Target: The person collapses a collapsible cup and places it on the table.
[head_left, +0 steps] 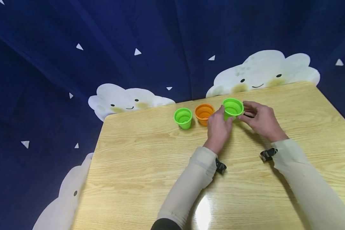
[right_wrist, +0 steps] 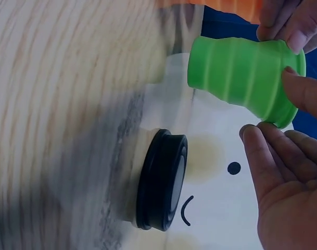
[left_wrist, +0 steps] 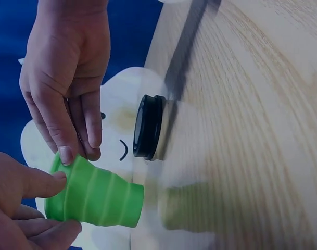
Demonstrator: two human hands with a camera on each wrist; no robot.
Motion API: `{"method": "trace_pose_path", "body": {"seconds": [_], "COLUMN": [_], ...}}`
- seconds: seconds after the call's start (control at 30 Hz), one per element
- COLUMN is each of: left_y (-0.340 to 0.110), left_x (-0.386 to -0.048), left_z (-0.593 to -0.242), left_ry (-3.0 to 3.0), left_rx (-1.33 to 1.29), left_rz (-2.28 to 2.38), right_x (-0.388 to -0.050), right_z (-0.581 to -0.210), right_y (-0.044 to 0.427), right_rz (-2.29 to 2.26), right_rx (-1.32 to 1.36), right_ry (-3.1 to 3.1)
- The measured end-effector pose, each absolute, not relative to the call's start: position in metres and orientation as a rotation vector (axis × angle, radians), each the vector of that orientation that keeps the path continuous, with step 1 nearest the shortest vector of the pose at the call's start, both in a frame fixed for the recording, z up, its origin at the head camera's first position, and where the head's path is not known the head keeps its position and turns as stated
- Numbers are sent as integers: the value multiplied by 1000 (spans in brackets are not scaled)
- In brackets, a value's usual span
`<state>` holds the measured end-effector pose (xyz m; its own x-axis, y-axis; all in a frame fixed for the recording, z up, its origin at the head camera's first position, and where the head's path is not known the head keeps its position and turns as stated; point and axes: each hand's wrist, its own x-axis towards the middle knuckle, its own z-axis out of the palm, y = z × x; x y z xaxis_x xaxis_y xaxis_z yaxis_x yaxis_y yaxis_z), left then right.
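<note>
A green ribbed cup (head_left: 233, 107) is upright, its base slightly above the table in both wrist views. My left hand (head_left: 219, 127) pinches its rim between thumb and fingers. From the other side, my right hand (head_left: 261, 119) touches the rim with fairly straight fingertips. The left wrist view has the cup (left_wrist: 98, 195) between my left hand (left_wrist: 23, 203) and my right hand (left_wrist: 70, 78). In the right wrist view my right hand (right_wrist: 291, 182) lies beneath the cup's rim (right_wrist: 288, 83). An orange cup (head_left: 204, 113) stands just left of the held cup.
Another green cup (head_left: 183, 117) stands left of the orange one. A black round object (left_wrist: 149, 127) sits on the wooden table (head_left: 138, 159) near its back edge, also in the right wrist view. Behind hangs a dark blue curtain (head_left: 161, 38) with clouds.
</note>
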<state>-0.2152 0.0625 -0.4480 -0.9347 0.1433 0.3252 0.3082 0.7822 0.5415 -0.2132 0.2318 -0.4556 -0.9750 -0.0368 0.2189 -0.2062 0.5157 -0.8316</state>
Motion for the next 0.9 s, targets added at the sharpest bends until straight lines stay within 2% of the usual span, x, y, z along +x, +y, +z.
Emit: {"method": "trace_pose_path", "body": {"seconds": [0.33, 0.7, 0.9], "left_y": [48, 22, 6], "left_x": [-210, -202, -198], "left_z": [-439, -429, -426], "left_ry": [-2553, -2336, -2162], "left_rx": [-502, -769, -896], "left_rz": [-963, -824, -800], "right_x": [-199, -184, -177], "right_z": [-438, -419, -416], "right_y": [233, 229, 225], "right_rz": [1556, 1658, 1650], "right_rx": [237, 253, 352], "right_ry": [-2502, -2432, -2367]}}
